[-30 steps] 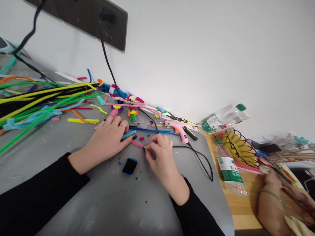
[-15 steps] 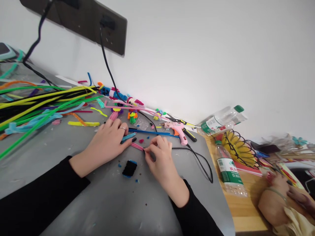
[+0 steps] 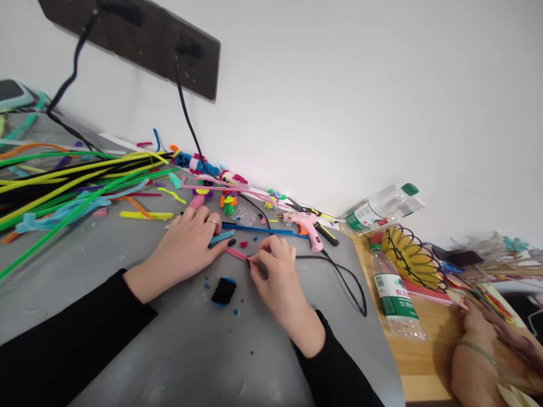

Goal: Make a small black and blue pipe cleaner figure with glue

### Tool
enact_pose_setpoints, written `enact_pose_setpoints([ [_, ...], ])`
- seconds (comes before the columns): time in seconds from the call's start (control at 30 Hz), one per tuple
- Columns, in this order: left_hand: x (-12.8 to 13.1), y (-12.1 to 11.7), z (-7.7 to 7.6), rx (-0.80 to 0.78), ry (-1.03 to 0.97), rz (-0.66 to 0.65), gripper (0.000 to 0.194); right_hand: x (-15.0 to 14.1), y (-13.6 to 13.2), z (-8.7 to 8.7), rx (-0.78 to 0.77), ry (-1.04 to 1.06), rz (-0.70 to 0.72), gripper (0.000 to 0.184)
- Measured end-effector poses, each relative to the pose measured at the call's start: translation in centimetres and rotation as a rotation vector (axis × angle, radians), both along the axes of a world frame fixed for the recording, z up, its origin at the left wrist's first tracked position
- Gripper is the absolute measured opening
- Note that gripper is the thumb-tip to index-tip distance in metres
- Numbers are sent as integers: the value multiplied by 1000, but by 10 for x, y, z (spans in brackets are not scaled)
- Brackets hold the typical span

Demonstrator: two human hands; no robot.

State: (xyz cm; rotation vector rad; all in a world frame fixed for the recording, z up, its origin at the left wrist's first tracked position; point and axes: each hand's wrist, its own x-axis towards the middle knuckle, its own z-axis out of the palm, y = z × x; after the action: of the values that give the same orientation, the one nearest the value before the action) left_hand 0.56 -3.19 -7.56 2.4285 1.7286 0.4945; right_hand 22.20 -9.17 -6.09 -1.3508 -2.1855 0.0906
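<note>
My left hand lies palm down on the grey mat, curled over a folded pink pipe cleaner, holding it down. Pink fuzz also shows beyond its fingertips. The part under the palm is hidden. My right hand pinches the pink pipe cleaner's near end between thumb and forefinger. Just below the hands lies a small black fuzzy square with blue edges. A light blue pipe cleaner piece sits against my left hand, and dark blue pipe cleaners lie behind it.
A pink glue gun rests behind my right hand, its black cord looping right. Pipe cleaners are heaped at left. Small fuzzy figures line the wall. A water bottle, a yellow basket and another person's arm are at right.
Both my hands keep almost the same place and grip on the pink pipe cleaner. The view has shifted slightly. At right, the other person's arm has moved a little.
</note>
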Motion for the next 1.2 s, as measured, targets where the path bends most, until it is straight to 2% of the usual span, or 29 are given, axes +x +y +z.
enact_pose_setpoints([
  [0.27,2,1,2,-11,-24,20,16,-1,1,-3,7,4,-13,24],
  [0.47,-4,5,-5,-27,-75,19,16,0,1,-3,-4,-2,-5,24],
  [0.6,-4,8,-8,-34,-95,30,23,1,0,-3,-21,-11,-9,23],
  [0.97,3,-2,3,-8,-49,51,20,0,0,-3,11,-6,-7,24],
  [1.2,9,-6,5,-9,-1,85,31,0,0,-5,-5,-26,-14,23],
])
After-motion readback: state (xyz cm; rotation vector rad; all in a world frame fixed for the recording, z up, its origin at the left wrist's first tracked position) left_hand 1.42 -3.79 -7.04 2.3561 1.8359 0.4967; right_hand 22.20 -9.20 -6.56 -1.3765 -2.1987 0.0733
